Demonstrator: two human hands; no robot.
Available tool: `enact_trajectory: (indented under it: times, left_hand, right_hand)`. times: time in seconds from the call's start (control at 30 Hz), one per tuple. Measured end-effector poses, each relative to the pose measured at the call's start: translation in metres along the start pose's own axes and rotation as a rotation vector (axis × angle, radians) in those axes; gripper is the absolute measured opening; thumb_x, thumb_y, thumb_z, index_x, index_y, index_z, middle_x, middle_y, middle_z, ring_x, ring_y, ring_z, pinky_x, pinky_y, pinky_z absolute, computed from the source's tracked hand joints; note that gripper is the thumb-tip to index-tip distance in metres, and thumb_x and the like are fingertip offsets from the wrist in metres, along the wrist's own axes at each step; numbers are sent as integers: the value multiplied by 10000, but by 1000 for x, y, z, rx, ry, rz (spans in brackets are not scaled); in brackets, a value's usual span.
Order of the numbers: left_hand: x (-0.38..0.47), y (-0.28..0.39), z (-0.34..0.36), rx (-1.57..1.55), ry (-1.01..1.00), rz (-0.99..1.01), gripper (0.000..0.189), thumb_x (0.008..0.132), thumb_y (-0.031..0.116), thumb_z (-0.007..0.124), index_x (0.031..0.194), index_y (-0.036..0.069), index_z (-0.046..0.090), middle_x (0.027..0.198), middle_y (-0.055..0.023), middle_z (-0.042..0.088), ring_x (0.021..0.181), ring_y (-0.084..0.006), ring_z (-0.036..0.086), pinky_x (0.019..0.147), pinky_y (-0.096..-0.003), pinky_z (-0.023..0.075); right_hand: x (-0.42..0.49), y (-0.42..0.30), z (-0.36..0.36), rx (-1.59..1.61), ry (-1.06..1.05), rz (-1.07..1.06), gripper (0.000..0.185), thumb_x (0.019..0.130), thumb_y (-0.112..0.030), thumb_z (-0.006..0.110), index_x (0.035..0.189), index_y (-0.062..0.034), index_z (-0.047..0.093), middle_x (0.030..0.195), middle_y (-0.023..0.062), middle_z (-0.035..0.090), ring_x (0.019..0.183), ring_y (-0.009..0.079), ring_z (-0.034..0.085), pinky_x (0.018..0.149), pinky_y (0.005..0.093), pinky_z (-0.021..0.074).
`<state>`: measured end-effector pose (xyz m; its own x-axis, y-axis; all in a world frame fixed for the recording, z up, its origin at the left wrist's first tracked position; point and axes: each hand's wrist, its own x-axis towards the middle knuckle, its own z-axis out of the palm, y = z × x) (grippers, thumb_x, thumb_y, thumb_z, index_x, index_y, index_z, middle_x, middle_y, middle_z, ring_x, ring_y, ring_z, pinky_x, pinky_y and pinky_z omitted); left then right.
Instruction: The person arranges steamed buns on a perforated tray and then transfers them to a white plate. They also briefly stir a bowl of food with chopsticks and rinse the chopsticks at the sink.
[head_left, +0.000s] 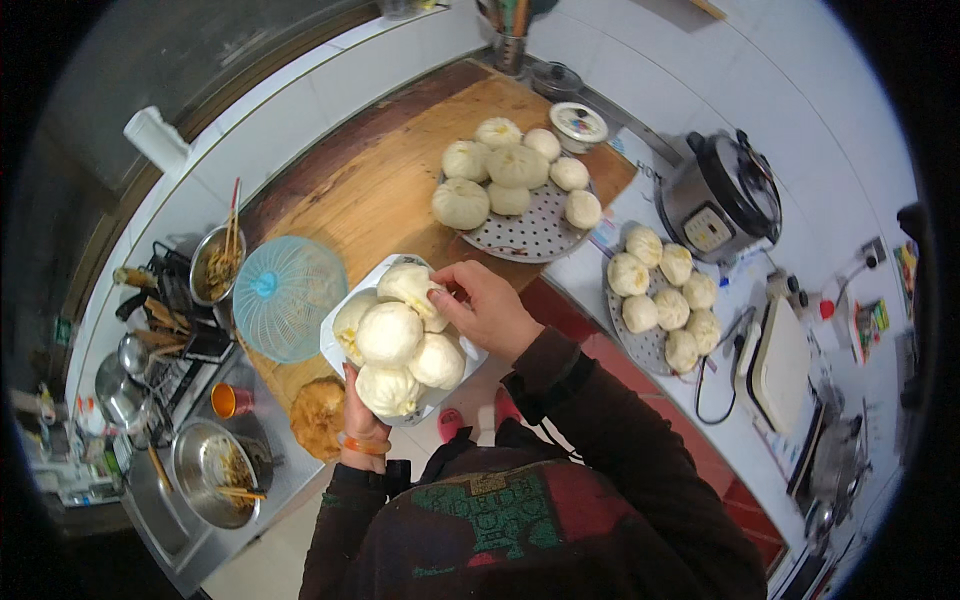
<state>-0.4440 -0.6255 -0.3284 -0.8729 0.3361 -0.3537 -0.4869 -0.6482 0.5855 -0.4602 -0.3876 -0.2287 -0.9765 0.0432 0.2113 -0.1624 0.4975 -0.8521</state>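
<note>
My left hand (365, 412) holds a white square-rimmed dish (474, 358) from its near left side, in front of my body. Several steamed buns are heaped in it, with one round bun (389, 333) lying on top. At the far right of the heap, the thumb and fingers of my right hand (480, 306) pinch the edge of another steamed bun (406, 285). That bun still rests against the others. The dish's bottom is hidden beneath the buns.
A perforated metal steamer tray (525, 232) with buns sits on the wooden board (360, 202). Another steamer tray (651, 352) stands on the right counter near an electric pressure cooker (712, 199). Leftward are a blue mesh cover (289, 300), a round flatbread (315, 420) and a steel bowl (196, 480).
</note>
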Motion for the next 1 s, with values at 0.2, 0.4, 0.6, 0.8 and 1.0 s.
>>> enact_trajectory:
  times: [0.2,0.4,0.6,0.8,1.0]
  left_hand:
    - [-3,-3,7,-10,-128,-55,658,1008,547,240,1465,77,307,1431,-144,450,1274,-312,488,1052,-457,429]
    - [-19,-13,15,55,-97,12,657,1007,539,271,1457,63,320,1413,-152,468,1253,-310,509,1047,-457,437]
    - [-65,-43,13,-66,43,65,684,978,521,422,1462,53,300,1418,-147,467,1248,-276,519,1032,-429,453]
    - [-156,-56,6,-227,137,238,679,984,515,411,1460,43,301,1411,-158,469,1259,-281,510,1055,-413,429]
    - [-281,-50,-28,-256,407,405,698,991,537,354,1453,17,306,1408,-201,460,1257,-324,507,1058,-458,427]
  right_hand:
    - [-21,-10,-2,119,57,66,297,848,-282,657,999,-26,637,869,151,632,781,275,644,723,383,512]
    - [-29,14,-20,111,138,3,325,891,-285,635,1085,-24,630,1010,150,623,948,262,610,829,356,489]
    - [-68,46,-88,841,-12,344,187,979,-168,477,1037,-46,607,821,50,582,822,154,576,710,283,494]
    - [-109,126,-74,344,-446,444,306,962,-141,525,1251,-49,556,883,41,608,747,123,588,685,251,485]
    - [-123,90,8,347,-908,390,291,956,-181,556,1214,-50,584,911,20,607,760,112,591,650,254,489]
